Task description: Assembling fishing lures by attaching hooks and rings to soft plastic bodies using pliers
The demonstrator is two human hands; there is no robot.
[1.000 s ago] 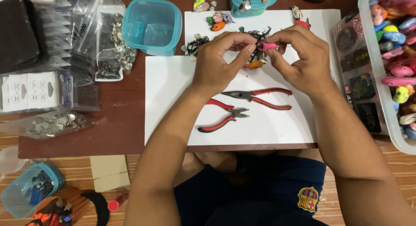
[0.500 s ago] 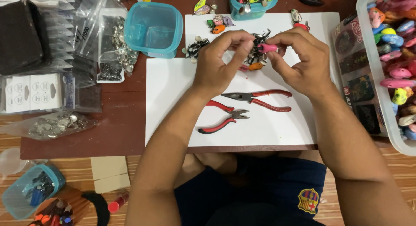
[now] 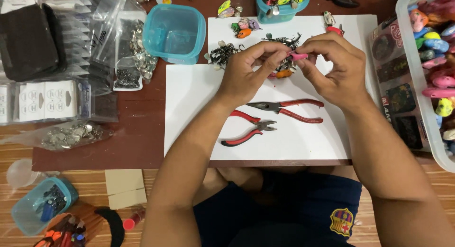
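Both my hands are raised over a white sheet (image 3: 303,143) on a low dark red table. My left hand (image 3: 249,71) and my right hand (image 3: 334,67) pinch the same small pink lure-shaped piece (image 3: 298,56) between their fingertips. Right behind the hands lie an orange piece (image 3: 283,74) and a dark heap of small metal hooks (image 3: 222,53). Two red-handled pliers lie on the sheet below my hands: long-nose pliers (image 3: 289,107) and shorter black-and-red ones (image 3: 246,128).
A teal plastic box (image 3: 174,33) stands to the left, beside plastic bags of metal parts (image 3: 135,53). A white tub of coloured lures (image 3: 433,62) sits at the right edge. Another teal tub (image 3: 42,204) and markers rest on the wooden floor.
My hands stay almost still on the pink piece, with only small finger movements. The pliers have not moved.
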